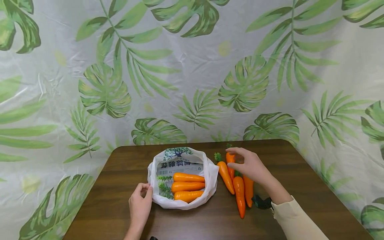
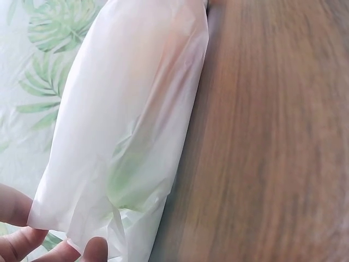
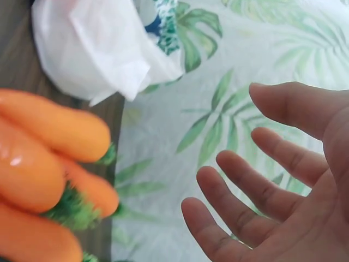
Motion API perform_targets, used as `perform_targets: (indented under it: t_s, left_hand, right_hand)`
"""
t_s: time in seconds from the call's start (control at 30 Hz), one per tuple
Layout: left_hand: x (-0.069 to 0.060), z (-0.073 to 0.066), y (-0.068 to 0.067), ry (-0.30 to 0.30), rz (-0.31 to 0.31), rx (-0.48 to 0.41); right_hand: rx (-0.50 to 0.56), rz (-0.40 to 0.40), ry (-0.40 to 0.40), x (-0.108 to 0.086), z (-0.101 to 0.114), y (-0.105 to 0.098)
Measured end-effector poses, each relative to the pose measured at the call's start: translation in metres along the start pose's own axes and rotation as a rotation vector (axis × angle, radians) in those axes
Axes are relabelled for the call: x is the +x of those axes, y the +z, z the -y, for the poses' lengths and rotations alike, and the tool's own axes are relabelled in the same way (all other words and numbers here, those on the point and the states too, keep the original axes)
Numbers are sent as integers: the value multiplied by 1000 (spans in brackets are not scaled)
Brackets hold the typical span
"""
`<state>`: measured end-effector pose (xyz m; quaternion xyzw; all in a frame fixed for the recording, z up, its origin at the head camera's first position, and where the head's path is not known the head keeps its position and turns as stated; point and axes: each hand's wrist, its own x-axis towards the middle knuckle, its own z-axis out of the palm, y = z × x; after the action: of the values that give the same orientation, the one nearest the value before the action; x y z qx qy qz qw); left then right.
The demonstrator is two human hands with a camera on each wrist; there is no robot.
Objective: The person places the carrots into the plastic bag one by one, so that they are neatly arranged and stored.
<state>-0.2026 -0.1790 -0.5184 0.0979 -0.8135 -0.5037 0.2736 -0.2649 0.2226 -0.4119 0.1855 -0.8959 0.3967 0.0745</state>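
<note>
A white plastic bag [image 1: 211,181] stands on the table with its mouth rolled wide, and three orange carrots [image 1: 188,186] lie side by side inside, green tops to the left. My left hand [image 1: 141,203] pinches the bag's left rim; in the left wrist view, fingers [image 2: 95,250] and thumb hold the thin plastic [image 2: 109,136]. To the right of the bag lie several more carrots [image 1: 225,177], close together. Over their upper ends hovers my right hand [image 1: 250,166], fingers spread and holding nothing. The right wrist view shows this hand [image 3: 272,202] empty, beside the carrots [image 3: 49,125].
The brown wooden table [image 1: 120,173] has its back edge against a leaf-patterned sheet [image 1: 198,66], which also hangs at both sides. A dark band [image 1: 261,202] is at my right wrist. A small black object [image 1: 153,238] shows at the bottom edge of the head view.
</note>
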Motion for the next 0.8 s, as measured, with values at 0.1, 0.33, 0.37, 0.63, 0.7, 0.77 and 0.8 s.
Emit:
perform_targets:
  t_s: [0.1, 0.33, 0.37, 0.63, 0.7, 0.77, 0.8]
  left_hand:
    - [0, 1, 1, 1, 1, -5]
    - [1, 2, 1, 6, -11, 9]
    - [1, 2, 0, 5, -11, 16]
    - [1, 0, 0, -4, -3, 31]
    - [1, -1, 0, -8, -3, 30]
    - [1, 0, -1, -13, -3, 31]
    - [1, 0, -1, -13, -4, 33]
  right_hand:
    - [-10, -24, 21, -9, -11, -3]
    - [12, -60, 88, -27, -33, -9]
    - [11, -65, 96, -30, -37, -10]
    - [-34, -111, 138, -47, -64, -9]
    - [-49, -120, 154, -50, -72, -6]
    - [-58, -121, 186, -52, -81, -4]
    - [-60, -119, 201, -53, -84, -3]
